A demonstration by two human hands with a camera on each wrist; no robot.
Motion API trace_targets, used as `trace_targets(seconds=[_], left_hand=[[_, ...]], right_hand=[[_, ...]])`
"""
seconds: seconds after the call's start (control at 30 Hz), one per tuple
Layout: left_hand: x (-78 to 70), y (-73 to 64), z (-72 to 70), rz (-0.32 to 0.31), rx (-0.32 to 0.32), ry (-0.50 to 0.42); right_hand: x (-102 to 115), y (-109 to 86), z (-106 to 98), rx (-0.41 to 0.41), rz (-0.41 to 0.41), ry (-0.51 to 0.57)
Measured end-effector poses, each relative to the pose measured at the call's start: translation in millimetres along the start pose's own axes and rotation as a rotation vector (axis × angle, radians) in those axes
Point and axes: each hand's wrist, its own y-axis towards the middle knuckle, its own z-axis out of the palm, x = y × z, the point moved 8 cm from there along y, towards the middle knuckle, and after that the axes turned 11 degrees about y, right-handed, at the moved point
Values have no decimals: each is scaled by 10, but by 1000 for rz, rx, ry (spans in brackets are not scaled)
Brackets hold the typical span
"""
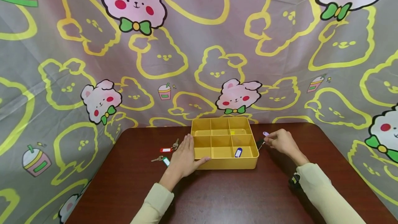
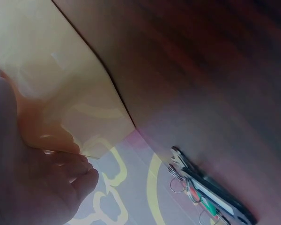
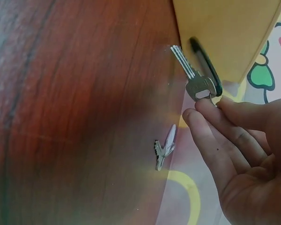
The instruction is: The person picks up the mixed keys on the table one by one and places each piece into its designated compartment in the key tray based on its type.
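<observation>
A yellow box [image 1: 228, 164] with several compartments stands on the table. My left hand [image 1: 183, 160] rests against its left side, fingers straight and thumb over the front rim. Off the box's right side, my right hand [image 1: 283, 143] pinches the ring end of a key [image 3: 200, 87] with a black tag [image 3: 210, 70]. The key points away from the fingertips. Beyond that hand lies another key with a light purple tag [image 3: 170, 136]. A blue tag [image 1: 238, 152] with a white label leans in the front right compartment.
Left of the box lie keys with a red tag [image 1: 166, 150] and a green tag [image 1: 166, 161]. A black tag [image 2: 220, 199] also shows there in the left wrist view. Behind the brown table [image 1: 230, 196] hangs a cartoon-print cloth [image 1: 192, 61].
</observation>
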Motion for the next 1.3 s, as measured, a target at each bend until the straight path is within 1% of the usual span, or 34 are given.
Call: trace_targets(seconds=[0.43, 0.8, 0.93, 1.13, 1.3], left_hand=[[-6, 21, -7, -4, -2, 12], [-1, 16, 0, -2, 1, 7], [1, 15, 0, -2, -3, 7], [3, 10, 2, -4, 3, 1], [3, 8, -8, -5, -4, 1]], right_hand=[[12, -16, -59, -16, 25, 87], [2, -14, -90, -17, 54, 205], [24, -24, -102, -18, 72, 236], [95, -41, -114, -16, 75, 281], [162, -37, -134, -23, 81, 316]])
